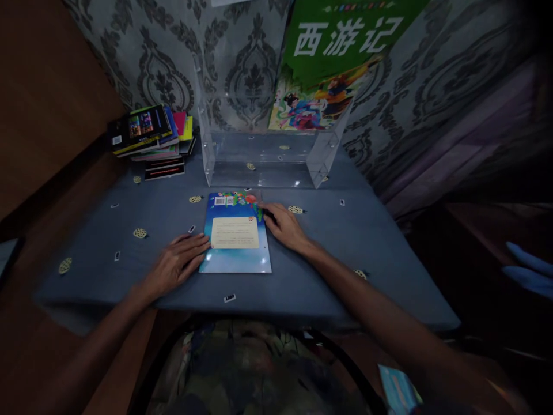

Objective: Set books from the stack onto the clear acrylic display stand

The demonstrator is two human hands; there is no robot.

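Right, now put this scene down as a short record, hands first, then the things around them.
Left hand: flat, fingertips at the blue book's left edge
Right hand: fingers at its upper right edge; grip unclear
Blue book: lying flat, barcode side up
Clear stand: beyond the blue book
Green book: upright at the stand's right side
Book stack: far left, unevenly piled
Tablecloth: blue-grey, pineapple print

Dim room, light source out of sight. Small white glare spots on the blue book (pixel 235 232) and clear stand (pixel 320 158). Mid-counter (pixel 319 248) reasonably sharp; corners murky, purplish cloth (pixel 479 132) smeared at right, wide-lens stretching outward.
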